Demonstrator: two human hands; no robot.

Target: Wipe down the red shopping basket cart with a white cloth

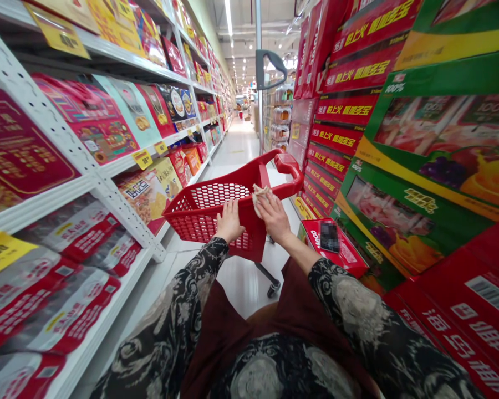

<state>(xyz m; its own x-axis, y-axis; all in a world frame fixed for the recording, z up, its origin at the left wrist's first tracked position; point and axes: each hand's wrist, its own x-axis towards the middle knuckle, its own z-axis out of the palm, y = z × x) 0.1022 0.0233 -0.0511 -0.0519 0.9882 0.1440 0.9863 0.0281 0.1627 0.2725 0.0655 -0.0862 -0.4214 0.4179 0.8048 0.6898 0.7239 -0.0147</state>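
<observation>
A red plastic shopping cart [258, 235] with perforated basket walls stands right in front of me, turned sideways in the aisle. My left hand [229, 223] lies against its near side, fingers stretched up toward the rim and thumb apart. Under the fingers of my right hand [273, 213] is a crumpled off-white cloth [258, 197], pressed to the cart's rim close to the red handle [290, 169]. Part of the cloth is hidden by that hand. Below the basket, a dark leg ends in a caster wheel [273, 288].
White shelves [125, 160] with boxed and bagged goods run along the left. Stacked red cartons [336, 133] and green cartons [441, 127] line the right. A dark phone-like object [329, 235] lies on a low red box [353, 256]. A metal pole [259, 111] rises behind the cart.
</observation>
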